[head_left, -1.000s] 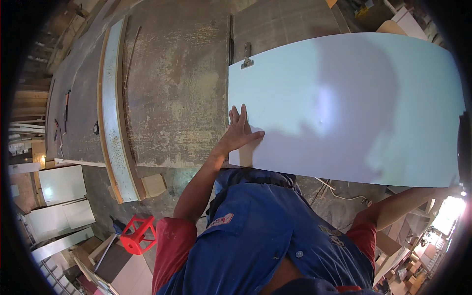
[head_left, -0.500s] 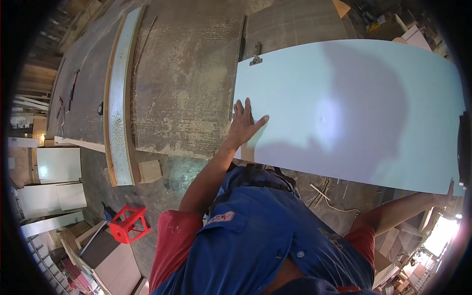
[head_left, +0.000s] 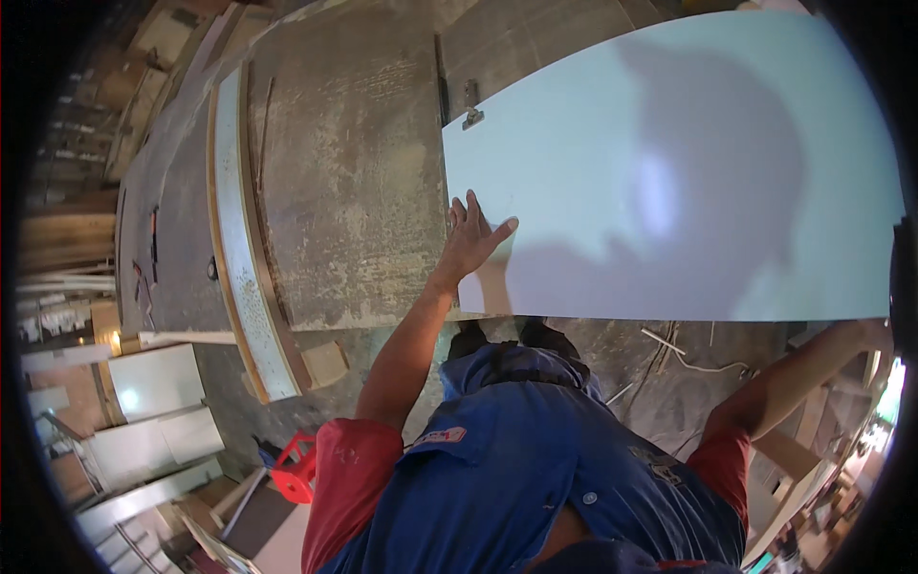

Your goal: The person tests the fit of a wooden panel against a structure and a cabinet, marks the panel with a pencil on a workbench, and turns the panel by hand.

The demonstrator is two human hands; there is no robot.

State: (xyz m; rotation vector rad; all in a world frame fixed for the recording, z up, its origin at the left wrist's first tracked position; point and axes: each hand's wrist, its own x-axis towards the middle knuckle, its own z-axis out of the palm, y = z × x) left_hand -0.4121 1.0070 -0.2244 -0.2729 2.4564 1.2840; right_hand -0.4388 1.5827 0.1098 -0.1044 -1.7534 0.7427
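A large pale blue-white panel (head_left: pixel 574 182) lies flat on the worn work table, with a head-shaped shadow and a bright glare spot on it. My left hand (head_left: pixel 469 241) rests on its left end near the corner, fingers stretched and thumb apart, open and gripping nothing. At the panel's near right corner is my right hand (head_left: pixel 870 335). It sits dim against the picture's rim, and its fingers are too hard to make out. A metal clip (head_left: pixel 472 117) sits on the panel's far left edge.
Left of the panel lies the scuffed brown table top (head_left: pixel 354 182). A long narrow board with wooden edges (head_left: pixel 239 201) crosses it, with a thin stick (head_left: pixel 263 134) alongside. A red plastic stool (head_left: pixel 295 471) and white boards (head_left: pixel 158 383) stand lower left. A cable (head_left: pixel 708 364) trails on the floor.
My view has turned, so the panel's near edge now looks level and the stool shows less. Both hands stay at the same ends of the panel.
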